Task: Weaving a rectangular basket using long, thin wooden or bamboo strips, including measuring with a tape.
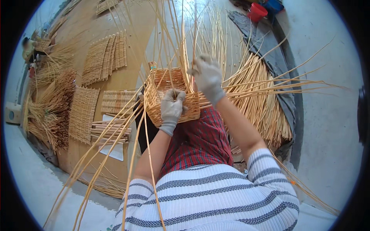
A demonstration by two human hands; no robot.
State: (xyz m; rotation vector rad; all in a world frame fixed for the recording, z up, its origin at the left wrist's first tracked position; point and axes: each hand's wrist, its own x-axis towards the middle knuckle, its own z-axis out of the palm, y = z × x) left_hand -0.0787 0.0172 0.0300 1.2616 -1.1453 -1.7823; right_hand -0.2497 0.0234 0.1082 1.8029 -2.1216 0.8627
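Note:
A small woven wicker basket (pixel 192 105) rests on my lap, with long loose rods fanning out from it to both sides and upward. My left hand (pixel 172 107), in a grey-white work glove, is closed at the basket's near wall, thumb and fingers pinching a wicker rod at the rim. Above the right side of the basket, my gloved right hand (pixel 208 76) is closed round a thin upright wicker rod (pixel 195 40). Pale rods (pixel 94 165) trail past my left forearm toward the lower left. The basket's inside shows only partly behind the left hand.
A thick bundle of peeled rods (pixel 266 111) lies on dark cloth (pixel 279 67) at right. Woven panels (pixel 84 113), short sticks (pixel 110 131) and brown rod bundles (pixel 61 111) cover the left floor. A red bucket (pixel 257 12) stands far right; another person (pixel 32 50) sits far left.

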